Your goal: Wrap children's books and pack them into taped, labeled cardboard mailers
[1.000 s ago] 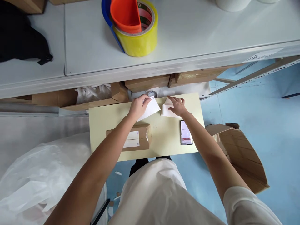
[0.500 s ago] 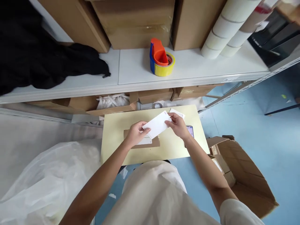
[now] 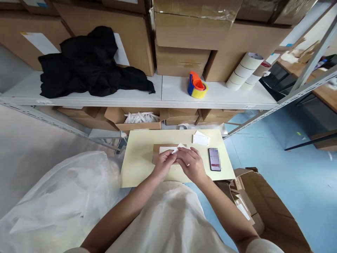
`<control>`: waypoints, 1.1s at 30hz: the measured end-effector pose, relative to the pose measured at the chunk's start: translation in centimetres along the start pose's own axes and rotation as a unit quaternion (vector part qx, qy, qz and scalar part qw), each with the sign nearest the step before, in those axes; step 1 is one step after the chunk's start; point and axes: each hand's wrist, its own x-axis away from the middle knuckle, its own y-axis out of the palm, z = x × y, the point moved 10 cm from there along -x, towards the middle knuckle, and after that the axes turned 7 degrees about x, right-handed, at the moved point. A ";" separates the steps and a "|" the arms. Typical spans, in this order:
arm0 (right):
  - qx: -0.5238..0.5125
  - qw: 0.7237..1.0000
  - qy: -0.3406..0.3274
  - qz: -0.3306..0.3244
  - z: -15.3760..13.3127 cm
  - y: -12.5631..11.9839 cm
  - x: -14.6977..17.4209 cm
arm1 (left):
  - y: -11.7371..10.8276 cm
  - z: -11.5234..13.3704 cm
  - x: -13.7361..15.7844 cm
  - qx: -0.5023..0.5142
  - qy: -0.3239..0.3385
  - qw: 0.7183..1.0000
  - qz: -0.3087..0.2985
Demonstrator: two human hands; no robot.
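Observation:
My left hand (image 3: 164, 163) and my right hand (image 3: 192, 164) meet over the small table, fingers closed on a white card (image 3: 180, 146). The card stands tilted or bent between them and is mostly hidden by my fingers. Beneath my hands lies a flat brown cardboard piece (image 3: 156, 154) with another white card (image 3: 165, 149) on it. Two or more white cards (image 3: 201, 139) lie loosely stacked at the table's back right. To the right of my right hand rests a phone (image 3: 214, 160) with its screen lit.
The pale yellow table (image 3: 139, 168) stands against a metal shelf (image 3: 110, 101) holding a tape dispenser (image 3: 197, 88), tape rolls (image 3: 243, 72), black cloth (image 3: 92, 66) and cardboard boxes (image 3: 184, 31). An open carton (image 3: 271, 203) is at the right, a large plastic bag (image 3: 65, 196) at the left.
My hands have drawn together and nearer to me, and the card between them has gone from flat to tilted or bent. The cards at the back right are now uncovered. The view has shifted.

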 end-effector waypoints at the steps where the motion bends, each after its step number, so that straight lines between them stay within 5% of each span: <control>1: 0.002 1.000 0.001 0.004 -0.1 0.0 0.2 | -0.1 0.1 0.4 0.024 -0.002 1.000 -0.004; 19: -0.010 0.999 -0.049 -0.014 -2.0 0.2 1.1 | -1.8 0.1 3.0 0.066 -0.012 0.998 -0.008; 33: -0.022 0.998 -0.049 -0.030 -1.4 0.3 0.9 | -2.1 0.3 2.4 -0.015 0.010 1.000 0.013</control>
